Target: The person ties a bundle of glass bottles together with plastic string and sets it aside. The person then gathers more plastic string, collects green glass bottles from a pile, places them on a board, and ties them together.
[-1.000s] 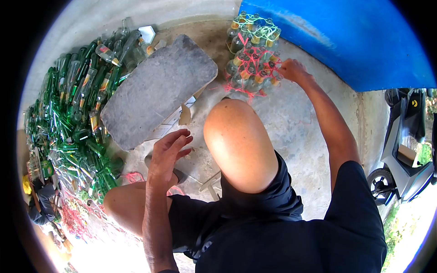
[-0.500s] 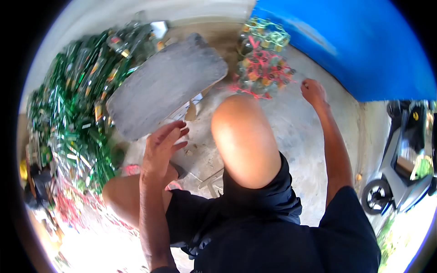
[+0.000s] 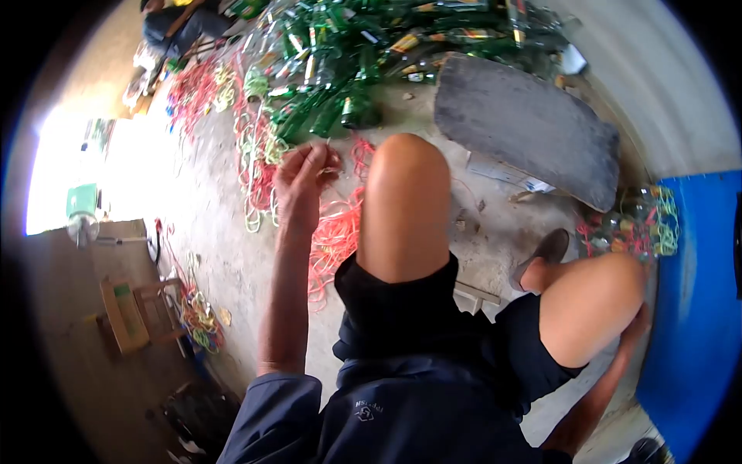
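Observation:
My left hand (image 3: pixel 303 168) is raised beside my left knee, its fingers curled together. Whatever it may hold is too small to make out. Behind and below it, tangled red string (image 3: pixel 338 232) and pale green string (image 3: pixel 253 166) lie on the concrete floor. Green glass bottles (image 3: pixel 348 85) are heaped just beyond it. My right hand (image 3: pixel 638 319) hangs past the outer side of my right knee, with its fingers mostly hidden. Near that knee stand clear bottles tied with pink and green string (image 3: pixel 641 224), against the blue panel.
A worn grey board (image 3: pixel 525 124) sits in front of me over some cardboard. The blue panel (image 3: pixel 696 309) borders the right. At far left are a fan (image 3: pixel 83 226), a wooden stool (image 3: pixel 158 309) and coloured string (image 3: pixel 202 321). Another person (image 3: pixel 182 31) sits at upper left.
My view has swung left, bringing the string piles and the other person into sight. My left hand has gone from loosely spread to curled. My right hand has dropped beside my knee.

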Tool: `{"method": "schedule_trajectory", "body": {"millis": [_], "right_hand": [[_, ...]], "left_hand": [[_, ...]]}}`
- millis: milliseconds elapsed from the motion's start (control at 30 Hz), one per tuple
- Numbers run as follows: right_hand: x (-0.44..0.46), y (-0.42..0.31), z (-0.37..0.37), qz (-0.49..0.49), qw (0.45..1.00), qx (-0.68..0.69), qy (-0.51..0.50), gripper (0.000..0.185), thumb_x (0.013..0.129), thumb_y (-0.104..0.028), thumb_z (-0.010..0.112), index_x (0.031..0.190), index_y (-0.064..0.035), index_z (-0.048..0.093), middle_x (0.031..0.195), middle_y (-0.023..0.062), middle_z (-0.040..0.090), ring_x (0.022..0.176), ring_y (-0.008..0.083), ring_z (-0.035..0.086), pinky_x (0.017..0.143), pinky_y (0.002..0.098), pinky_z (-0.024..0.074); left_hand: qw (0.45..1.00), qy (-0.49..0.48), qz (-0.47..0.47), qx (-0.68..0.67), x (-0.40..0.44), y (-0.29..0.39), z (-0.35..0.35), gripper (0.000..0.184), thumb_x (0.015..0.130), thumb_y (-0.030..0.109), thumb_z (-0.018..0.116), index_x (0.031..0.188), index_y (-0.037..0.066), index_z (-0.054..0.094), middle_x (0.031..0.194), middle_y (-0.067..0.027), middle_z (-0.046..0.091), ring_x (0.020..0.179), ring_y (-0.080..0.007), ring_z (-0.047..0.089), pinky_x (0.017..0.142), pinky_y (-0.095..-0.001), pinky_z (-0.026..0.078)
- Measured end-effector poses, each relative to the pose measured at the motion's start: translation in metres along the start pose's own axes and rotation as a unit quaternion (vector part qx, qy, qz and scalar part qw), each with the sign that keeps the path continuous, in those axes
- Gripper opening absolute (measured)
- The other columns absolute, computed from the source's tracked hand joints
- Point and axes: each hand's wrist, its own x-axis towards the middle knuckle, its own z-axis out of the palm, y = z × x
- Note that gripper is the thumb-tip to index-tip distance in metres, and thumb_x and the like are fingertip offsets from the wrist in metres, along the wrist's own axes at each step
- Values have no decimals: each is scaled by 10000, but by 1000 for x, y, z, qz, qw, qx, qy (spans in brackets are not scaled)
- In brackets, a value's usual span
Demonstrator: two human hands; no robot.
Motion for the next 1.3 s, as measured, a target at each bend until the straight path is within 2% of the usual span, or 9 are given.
{"method": "schedule_trajectory", "body": {"millis": [33,133,233,333,467,600,1000,1167,1300], "right_hand": [[15,-6,-4,27,999,18,-15,259,994,-193,707,1179,-18,754,946,92,768,795,150,673,697,322,533],[59,-88,-25,-12,996,46,72,276,1029,-218,687,1215,-21,745,927,41,731,749,110,610,662,287,501],[79,-192,-59,116,983,141,35,312,1060,-268,666,1273,-52,737,919,9,632,795,76,535,702,253,467],[96,-251,-59,46,978,196,57,308,1065,-269,656,1270,-54,740,858,-16,547,741,65,456,667,241,428],[110,-305,-41,-5,984,177,3,294,1064,-230,654,1273,-40,734,1047,15,682,855,73,540,779,242,472],[117,-314,-9,-26,988,124,-91,331,1071,-223,646,1334,-26,686,1154,48,694,949,89,586,840,248,491],[131,-309,4,-14,979,43,-197,343,1070,-205,644,1345,0,648,1112,50,666,979,101,607,809,246,497],[128,-303,5,-31,982,54,-179,335,1065,-209,653,1329,-2,659,1089,27,654,937,85,584,771,237,482],[123,-302,0,0,985,34,-167,327,1064,-218,657,1319,-14,668,1051,0,633,864,66,544,708,226,451]], "left_hand": [[998,20,-45,37,0,-22,-28,262,1010,234,718,1147,11,725,992,-82,745,896,-162,739,749,-295,590],[976,50,-152,145,-11,-105,-108,348,991,263,719,1200,-13,695,1037,-91,749,898,-177,741,755,-321,600],[959,68,-158,223,-29,-182,-170,356,965,227,728,1222,-15,681,1025,-104,743,869,-187,744,704,-324,600],[930,66,-151,327,-46,-255,-225,343,890,201,764,1151,-14,711,968,-119,754,866,-197,747,743,-347,610],[922,91,-119,358,-67,-286,-234,350,800,181,772,1052,-59,735,989,-176,771,884,-245,754,781,-361,608],[881,92,-111,451,-74,-316,-233,442,768,230,791,1139,3,718,1110,-190,740,1019,-336,725,913,-413,568],[900,75,7,430,-22,-298,-158,272,847,174,759,1078,41,704,1057,-195,687,848,-349,715,810,-452,572],[924,63,-111,360,27,-371,-186,577,867,215,738,1414,71,626,1433,-279,610,1046,-334,745,901,-411,587],[944,71,-223,232,49,-352,-174,641,908,182,690,1522,108,524,1461,-312,569,901,-290,755,695,-403,641]]}}
